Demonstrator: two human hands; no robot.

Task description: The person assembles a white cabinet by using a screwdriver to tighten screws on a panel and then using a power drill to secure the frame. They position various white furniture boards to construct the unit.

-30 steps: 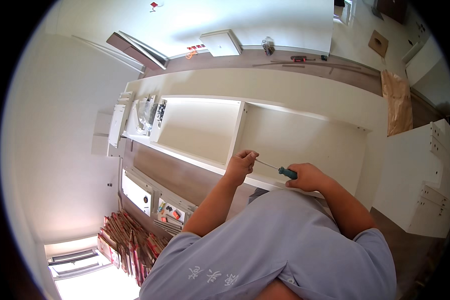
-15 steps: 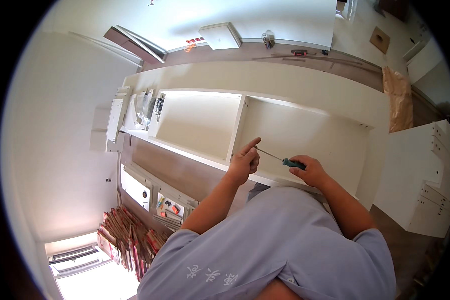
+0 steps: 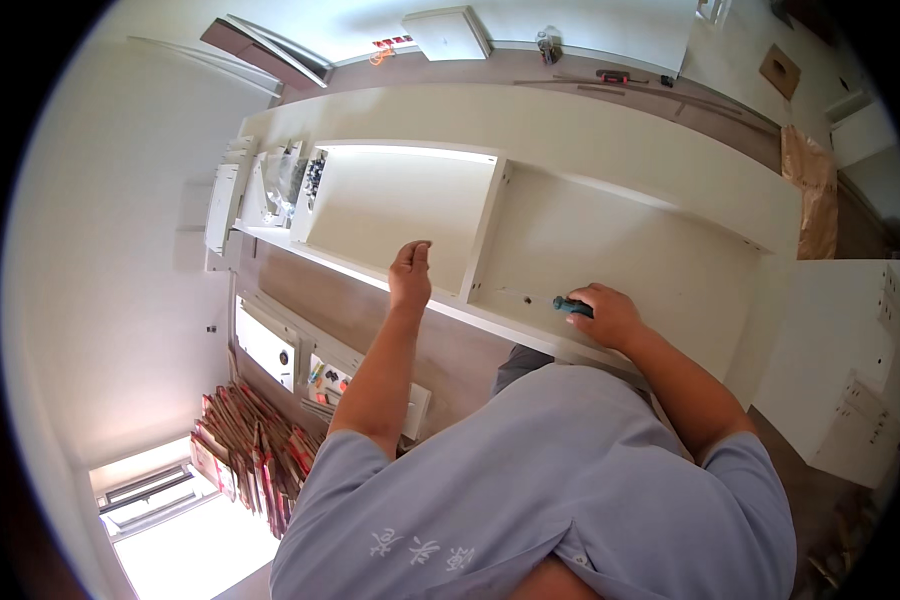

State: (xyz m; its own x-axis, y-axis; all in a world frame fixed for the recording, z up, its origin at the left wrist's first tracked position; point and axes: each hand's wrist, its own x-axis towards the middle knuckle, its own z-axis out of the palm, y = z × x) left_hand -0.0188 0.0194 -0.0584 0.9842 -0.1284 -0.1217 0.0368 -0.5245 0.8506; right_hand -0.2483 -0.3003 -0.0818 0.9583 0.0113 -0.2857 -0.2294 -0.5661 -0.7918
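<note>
Lying flat on the floor, a big smooth white wooden cabinet frame (image 3: 590, 130), long and boxy, with two open spaces split by a thin white divider board (image 3: 483, 230). Under it, a brown wood floor (image 3: 360, 310), flat and plain. To the right, a smaller white box-shaped cabinet (image 3: 850, 360) with little round holes in its side. Down at the lower left, a stack of flat brown cardboard pieces (image 3: 245, 440), rough at the edges. Close by, a crinkly brown paper bag (image 3: 815, 190) standing past the far right end of the frame.

Stretched out straight from the shoulder, the left hand (image 3: 410, 275), fingers loosely curled and partly open, holding nothing, resting on or just above the front edge of the frame beside the divider board. Bent at the elbow, the right hand (image 3: 610, 315), wrapped tight around the small blue-green plastic screwdriver handle (image 3: 570, 306). Handle poking out to the left of the fist, down low in the right space, near the front board with its tiny dark holes. Metal tip too small to make out.
</note>
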